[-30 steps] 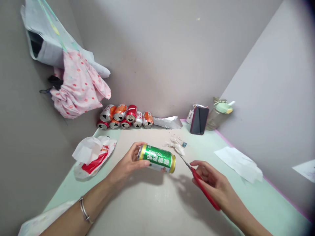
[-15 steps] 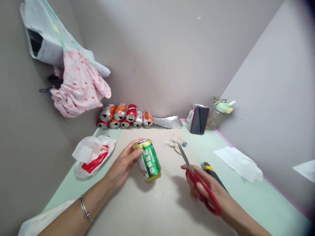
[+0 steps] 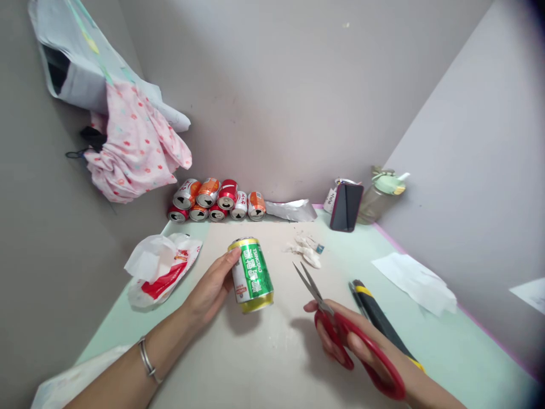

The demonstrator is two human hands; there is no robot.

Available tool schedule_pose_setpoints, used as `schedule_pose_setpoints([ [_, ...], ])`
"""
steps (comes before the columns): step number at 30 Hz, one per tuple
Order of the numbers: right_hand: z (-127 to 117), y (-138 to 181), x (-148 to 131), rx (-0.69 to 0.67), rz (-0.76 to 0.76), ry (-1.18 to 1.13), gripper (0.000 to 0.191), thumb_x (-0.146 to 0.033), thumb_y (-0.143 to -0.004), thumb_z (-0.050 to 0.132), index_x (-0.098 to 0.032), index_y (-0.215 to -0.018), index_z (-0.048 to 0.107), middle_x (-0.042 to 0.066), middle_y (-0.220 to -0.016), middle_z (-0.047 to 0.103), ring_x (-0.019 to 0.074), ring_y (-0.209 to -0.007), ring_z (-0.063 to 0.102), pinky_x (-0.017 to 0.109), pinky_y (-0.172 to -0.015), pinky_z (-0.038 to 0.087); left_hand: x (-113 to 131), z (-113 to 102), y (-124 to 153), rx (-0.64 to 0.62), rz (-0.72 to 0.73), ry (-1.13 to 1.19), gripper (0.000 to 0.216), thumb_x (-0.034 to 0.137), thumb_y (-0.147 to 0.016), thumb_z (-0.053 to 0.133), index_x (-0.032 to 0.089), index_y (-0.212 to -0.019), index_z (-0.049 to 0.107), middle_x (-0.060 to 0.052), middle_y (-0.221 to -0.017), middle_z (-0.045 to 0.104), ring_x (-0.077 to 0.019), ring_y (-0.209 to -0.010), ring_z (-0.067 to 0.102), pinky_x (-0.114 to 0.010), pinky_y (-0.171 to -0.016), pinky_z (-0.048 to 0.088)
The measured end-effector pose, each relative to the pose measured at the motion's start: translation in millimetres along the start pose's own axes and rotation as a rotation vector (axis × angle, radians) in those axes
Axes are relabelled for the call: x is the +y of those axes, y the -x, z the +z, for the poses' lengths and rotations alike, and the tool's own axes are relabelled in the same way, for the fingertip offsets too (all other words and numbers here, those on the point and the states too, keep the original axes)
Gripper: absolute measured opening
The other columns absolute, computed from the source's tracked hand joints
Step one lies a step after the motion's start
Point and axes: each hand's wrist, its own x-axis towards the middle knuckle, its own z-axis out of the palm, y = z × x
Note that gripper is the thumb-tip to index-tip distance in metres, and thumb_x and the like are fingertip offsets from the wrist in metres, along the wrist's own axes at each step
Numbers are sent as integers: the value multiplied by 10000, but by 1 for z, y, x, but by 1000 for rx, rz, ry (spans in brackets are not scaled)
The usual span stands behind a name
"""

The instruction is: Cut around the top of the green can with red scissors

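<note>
My left hand (image 3: 213, 289) is wrapped round a green can (image 3: 251, 275) with a gold rim, which stands nearly upright on the pale board (image 3: 272, 352) in the middle of the table. My right hand (image 3: 361, 349) has its fingers through the red handles of scissors (image 3: 336, 321); the blades are slightly apart and point up-left toward the can, a short gap away. A black and yellow utility knife (image 3: 378, 318) lies just right of the scissors.
Several empty cans (image 3: 217, 201) are stacked against the back wall beside a foil sheet (image 3: 292, 210). A plastic bag (image 3: 159, 267) lies left, paper scraps (image 3: 306, 250) lie behind the scissors, and white paper (image 3: 415, 281) lies right. A phone (image 3: 346, 207) and green-lidded bottle (image 3: 381, 196) stand back right. Pink cloth (image 3: 131, 147) hangs upper left.
The can has gone from lying sideways in my left hand to standing nearly upright. My right hand has drawn back toward me with the scissors, and their blades have parted a little.
</note>
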Motion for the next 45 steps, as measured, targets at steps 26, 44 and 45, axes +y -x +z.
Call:
schedule_pose_setpoints([
  [26, 0, -5, -3, 66, 108, 56, 585, -660, -917, 554, -191, -1266, 540, -7, -776, 481, 151, -670, 412, 265, -595, 340, 5, -1, 5, -150, -130, -176, 412, 352, -811, 787, 192, -1171, 666, -52, -984, 731, -171, -828, 672, -231, -703, 501],
  [44, 3, -7, -8, 84, 114, 74, 582, -666, -930, 526, -167, -1231, 535, -4, -762, 496, 142, -642, 424, 260, -563, 331, 6, 5, 5, -103, -268, 28, 425, 407, -963, 532, 78, -1228, 585, -181, -1039, 733, -250, -753, 715, -402, -635, 618],
  [45, 3, -7, -9, 86, 116, 73, 587, -671, -929, 524, -166, -1230, 531, -5, -759, 497, 139, -636, 421, 257, -559, 326, 6, 5, 4, -97, -264, 46, 420, 399, -971, 513, 71, -1223, 583, -178, -1007, 736, -255, -752, 718, -413, -641, 624],
])
